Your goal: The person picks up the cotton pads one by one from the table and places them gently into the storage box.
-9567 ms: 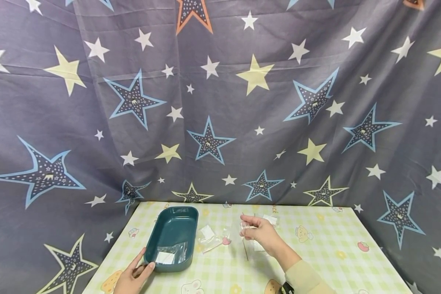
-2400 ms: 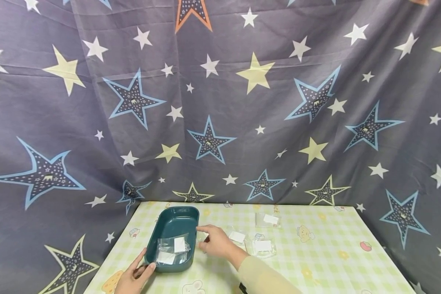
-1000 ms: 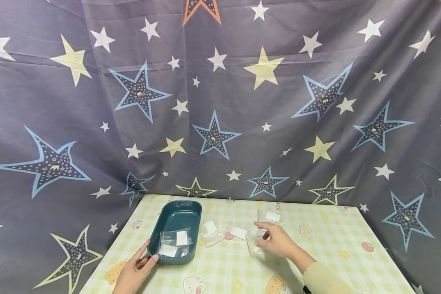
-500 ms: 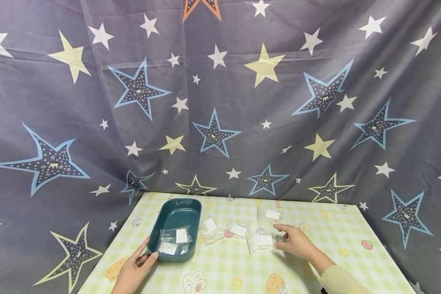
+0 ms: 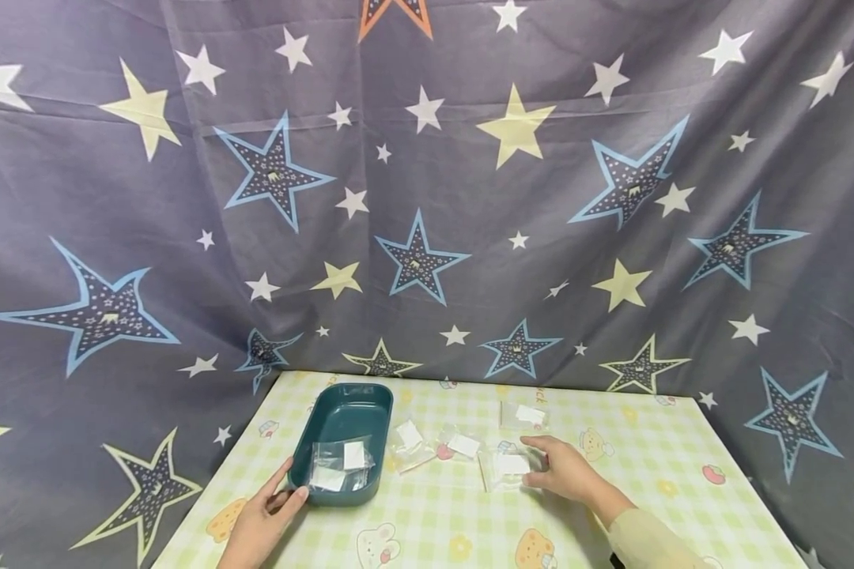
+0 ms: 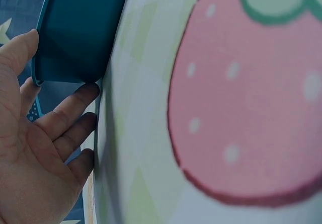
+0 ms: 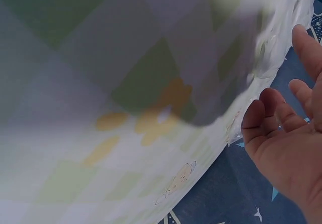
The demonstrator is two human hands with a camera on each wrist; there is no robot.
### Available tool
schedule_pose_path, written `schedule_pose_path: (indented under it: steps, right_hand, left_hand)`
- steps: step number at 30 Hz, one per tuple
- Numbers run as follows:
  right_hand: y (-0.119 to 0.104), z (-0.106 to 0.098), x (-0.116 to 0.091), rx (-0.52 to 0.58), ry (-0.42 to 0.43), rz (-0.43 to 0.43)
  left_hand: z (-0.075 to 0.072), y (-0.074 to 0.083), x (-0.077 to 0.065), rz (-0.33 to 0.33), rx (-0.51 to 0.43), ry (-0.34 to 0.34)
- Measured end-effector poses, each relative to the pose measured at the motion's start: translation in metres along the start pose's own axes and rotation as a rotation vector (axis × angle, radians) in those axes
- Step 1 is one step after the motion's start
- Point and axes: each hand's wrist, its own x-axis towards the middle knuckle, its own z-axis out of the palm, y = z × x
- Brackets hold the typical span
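Observation:
At the left of the head view, my left hand (image 5: 263, 525) holds the near left corner of a dark teal rectangular tray (image 5: 343, 498), thumb and index finger on either side of it. Inside the tray lie two overlapping clear plastic bags, each with a white label. My right hand (image 5: 572, 472) hovers low at the right edge of another clear zip bag (image 5: 501, 476) with a white label. Its thumb and fingers are parted, and in the right wrist view the bag's clear film (image 7: 287, 27) shows close to the fingertips.
Several more labelled clear bags lie on the checked tabletop: one bag (image 5: 410, 446) right beside the tray, one bag (image 5: 462, 444) mid-table, and one bag (image 5: 530, 415) farther back. A star-print curtain (image 5: 427, 190) hangs behind the table.
A second bag now lies in the tray. My right hand has gone from the tray's side over to the right-hand bag, shifted right past it, then slightly back left. My left hand stays.

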Motion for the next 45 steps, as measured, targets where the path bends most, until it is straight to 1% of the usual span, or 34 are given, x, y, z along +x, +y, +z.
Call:
schedule_pose_path:
  steps: [5,8,13,18,28,36,40,45]
  right_hand:
    - [0.003,0.001,0.0,-0.01,0.01,0.047]
    - [0.002,0.004,0.002,0.0,-0.001,0.051]
    - [-0.002,0.012,0.008,-0.012,-0.015,0.048]
    - [-0.004,0.017,0.012,-0.024,-0.006,0.056]
    - [-0.001,0.019,0.01,-0.033,0.061,0.051]
    - [-0.001,0.017,0.008,-0.011,0.093,0.05]
    - [0.001,0.018,0.008,-0.019,0.091,0.044]
    - [0.002,0.02,0.008,0.0,0.062,0.044]
  left_hand:
    - [0.004,0.002,0.003,0.048,-0.046,0.005]
    - [0.004,0.0,0.003,0.058,-0.057,0.026]
    - [-0.002,-0.006,-0.003,0.058,-0.063,0.042]
    - [-0.004,-0.006,-0.005,0.048,-0.063,0.035]
    - [-0.004,-0.006,-0.005,0.054,-0.053,0.048]
    - [-0.005,-0.003,-0.007,0.036,-0.047,0.032]
    - [-0.004,-0.003,-0.007,0.026,-0.048,0.027]
    - [-0.003,-0.003,-0.007,0.022,-0.042,0.032]
